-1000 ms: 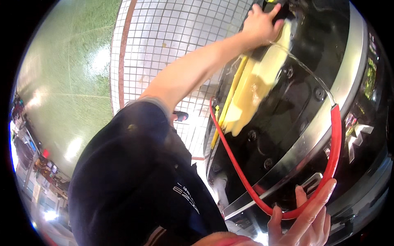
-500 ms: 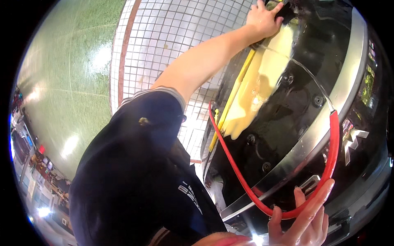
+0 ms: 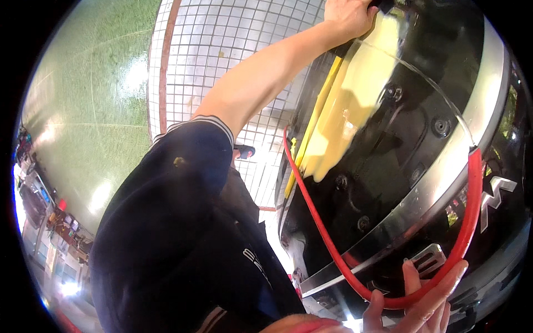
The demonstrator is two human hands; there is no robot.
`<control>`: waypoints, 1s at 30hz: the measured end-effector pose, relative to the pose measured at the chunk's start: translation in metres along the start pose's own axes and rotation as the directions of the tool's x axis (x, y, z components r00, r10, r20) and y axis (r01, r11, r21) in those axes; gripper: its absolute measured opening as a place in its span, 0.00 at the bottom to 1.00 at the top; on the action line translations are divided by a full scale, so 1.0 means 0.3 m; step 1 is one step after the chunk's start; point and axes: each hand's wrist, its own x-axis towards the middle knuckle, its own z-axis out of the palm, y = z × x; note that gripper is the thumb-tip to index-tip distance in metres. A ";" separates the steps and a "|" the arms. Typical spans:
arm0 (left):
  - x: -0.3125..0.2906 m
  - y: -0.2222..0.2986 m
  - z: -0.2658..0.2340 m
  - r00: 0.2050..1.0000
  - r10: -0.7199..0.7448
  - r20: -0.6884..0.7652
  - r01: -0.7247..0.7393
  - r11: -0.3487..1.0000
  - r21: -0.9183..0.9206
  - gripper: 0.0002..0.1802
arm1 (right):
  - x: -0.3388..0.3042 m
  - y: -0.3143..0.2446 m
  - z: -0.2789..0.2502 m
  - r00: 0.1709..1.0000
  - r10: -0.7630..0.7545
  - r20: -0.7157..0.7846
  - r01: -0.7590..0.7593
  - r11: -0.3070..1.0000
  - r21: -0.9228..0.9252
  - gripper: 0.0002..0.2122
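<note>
My right hand (image 3: 422, 311) has its fingers around a bent red hose (image 3: 471, 205) at the lower right. A thin water stream (image 3: 427, 77) leaves the hose mouth and arcs up and left over a black car body panel (image 3: 405, 139). My left arm reaches to the top edge, where my left hand (image 3: 351, 19) is bent over the panel's far end. Its fingertips are cut off or hidden, so whatever is under them does not show. Below that hand lies a wet, pale-yellow patch (image 3: 355, 94) with an uneven lower end, and a yellow strip (image 3: 319, 111) runs beside it.
A curved silver trim (image 3: 427, 194) crosses the car, with chrome letters (image 3: 497, 200) beyond it. White tiled floor (image 3: 205, 61) and green floor (image 3: 105, 105) lie to the left. A sandalled foot (image 3: 244, 151) stands on the tiles. Cluttered shelves (image 3: 61, 227) are at the far left.
My left hand has shifted up and left, partly out of the picture; its spread fingers no longer show. The hose mouth sits farther right, with water still running. The sandalled foot has come into view.
</note>
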 end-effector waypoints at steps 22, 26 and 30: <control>-0.151 -0.037 -0.078 0.994 -0.106 0.011 0.107 0.989 -0.106 0.35 | -0.013 -0.016 -0.027 0.999 -0.036 -0.014 0.036 0.997 0.063 0.42; -0.075 -0.008 -0.012 0.991 -0.136 -0.005 0.136 0.991 -0.006 0.35 | -0.006 0.002 -0.026 0.999 -0.045 -0.014 0.046 0.997 0.063 0.41; -0.272 0.016 -0.059 0.985 -0.145 0.096 0.147 0.989 -0.010 0.37 | -0.001 0.004 -0.025 0.998 -0.062 -0.032 0.064 0.996 0.067 0.41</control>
